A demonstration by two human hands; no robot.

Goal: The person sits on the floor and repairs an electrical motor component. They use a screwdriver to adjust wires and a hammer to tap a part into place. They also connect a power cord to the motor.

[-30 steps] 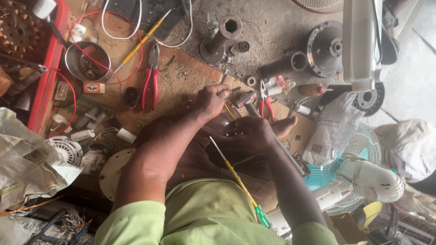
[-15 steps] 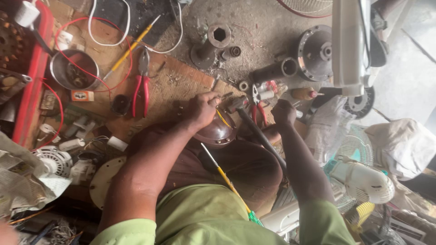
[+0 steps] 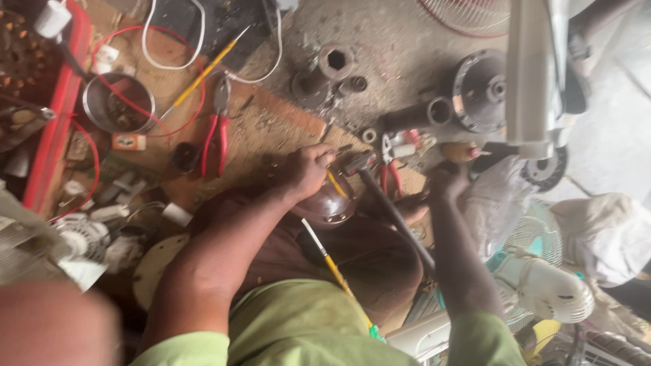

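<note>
My left hand [image 3: 306, 169] is closed around a short yellow-handled tool [image 3: 336, 184], pressing it against a round brown metal housing [image 3: 332, 205] that rests on my lap. A dark hammer [image 3: 393, 213] lies slanted beside the housing, its head near my left fingers. My right hand [image 3: 444, 183] is off to the right with its fingers curled, close to a yellowish knob [image 3: 460, 152] and small red-handled pliers [image 3: 390, 173]. Whether it grips anything is hidden. A thin yellow screwdriver with a green end [image 3: 336, 271] lies across my lap.
Red-handled pliers [image 3: 215, 139], a yellow-handled screwdriver [image 3: 196, 78], a metal bowl [image 3: 112, 103] with red wire, sockets [image 3: 336, 62] and a black motor housing [image 3: 478, 91] litter the floor. A white fan [image 3: 542, 288] lies at the right. A red tray edge [image 3: 57, 115] is at the left.
My right hand has moved right, away from the metal housing, toward the parts beside the small pliers. My left hand has stayed on the housing with the yellow tool.
</note>
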